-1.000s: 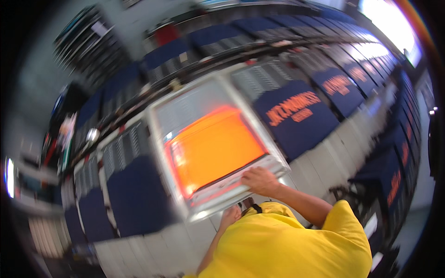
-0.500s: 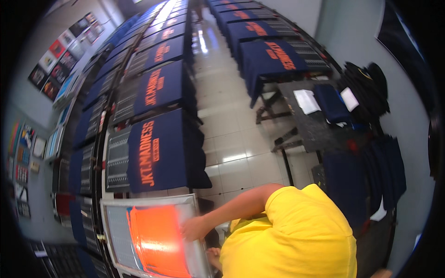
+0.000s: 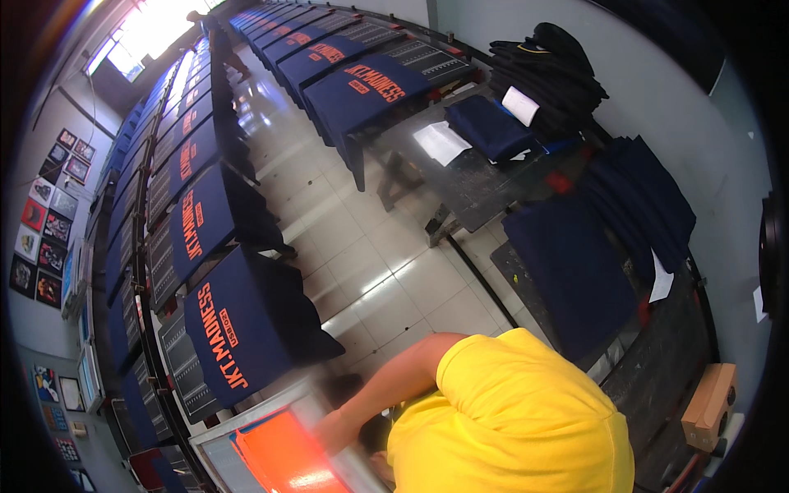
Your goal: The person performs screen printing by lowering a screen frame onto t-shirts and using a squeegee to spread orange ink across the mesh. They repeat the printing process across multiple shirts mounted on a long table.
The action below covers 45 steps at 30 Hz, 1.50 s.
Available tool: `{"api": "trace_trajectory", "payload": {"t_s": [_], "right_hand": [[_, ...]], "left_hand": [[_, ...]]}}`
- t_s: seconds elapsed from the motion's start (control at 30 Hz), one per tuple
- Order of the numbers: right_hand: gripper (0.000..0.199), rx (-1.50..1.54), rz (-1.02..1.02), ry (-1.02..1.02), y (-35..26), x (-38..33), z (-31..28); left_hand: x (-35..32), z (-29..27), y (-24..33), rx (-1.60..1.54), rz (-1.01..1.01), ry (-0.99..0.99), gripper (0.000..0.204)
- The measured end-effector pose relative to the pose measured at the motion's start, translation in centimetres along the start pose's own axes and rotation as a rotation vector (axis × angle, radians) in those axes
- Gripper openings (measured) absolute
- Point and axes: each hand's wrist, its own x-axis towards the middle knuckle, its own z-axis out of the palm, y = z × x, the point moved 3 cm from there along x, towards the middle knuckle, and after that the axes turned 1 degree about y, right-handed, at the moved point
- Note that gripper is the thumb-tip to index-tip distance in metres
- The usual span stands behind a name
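A person in a yellow shirt [image 3: 509,419] grips the metal edge of a printing screen [image 3: 279,448], coated in orange ink, at the bottom left. The left hand [image 3: 333,431] looks closed on the frame, though blurred; the right hand is hidden. Keeping the screen level above the navy shirt [image 3: 238,333] beside it should prevent smears.

Pale glossy floor tiles [image 3: 362,238] run down the aisle, catching glare from a bright window [image 3: 152,29] at the far end. Framed pictures [image 3: 41,222] dot the left wall. A grey wall [image 3: 657,107] stands right, behind a dark worktable [image 3: 468,177].
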Motion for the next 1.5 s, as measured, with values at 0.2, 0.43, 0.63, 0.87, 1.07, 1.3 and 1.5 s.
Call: {"api": "trace_trajectory", "payload": {"t_s": [0.2, 0.43, 0.63, 0.87, 1.07, 1.3, 1.5], "right_hand": [[0.056, -0.007, 0.020, -0.053, 0.1, -0.2, -0.5], [0.052, 0.389, 0.186, 0.143, 2.8, -1.0, -2.5], [0.032, 0.526, 0.366, 0.555, 8.5, -2.4, -3.9], [0.026, 0.518, 0.648, 0.421, 14.5, -4.5, -3.7], [0.025, 0.591, 0.668, 0.198, 16.4, -3.4, -0.7], [0.025, 0.909, 0.815, 0.279, 18.0, -2.9, 4.3], [0.025, 0.906, 0.923, 0.315, 18.6, -1.9, 6.0]], "left_hand": [[-0.1, -0.4, 0.1, 0.237, 0.051, 0.090, 0.026], [-2.8, -1.1, 0.1, 0.698, 0.127, 0.214, 0.027], [-9.0, 2.3, -0.3, 0.795, -0.035, 0.316, 0.031], [-21.6, 5.1, 4.6, 0.526, 0.034, 0.392, 0.038], [-24.8, -0.1, 4.8, 0.487, 0.581, 1.200, 0.034], [-21.7, -4.3, 3.9, 0.801, 0.442, 1.350, 0.035], [-19.9, -4.4, 5.7, 0.893, 0.387, 1.426, 0.028]]}}
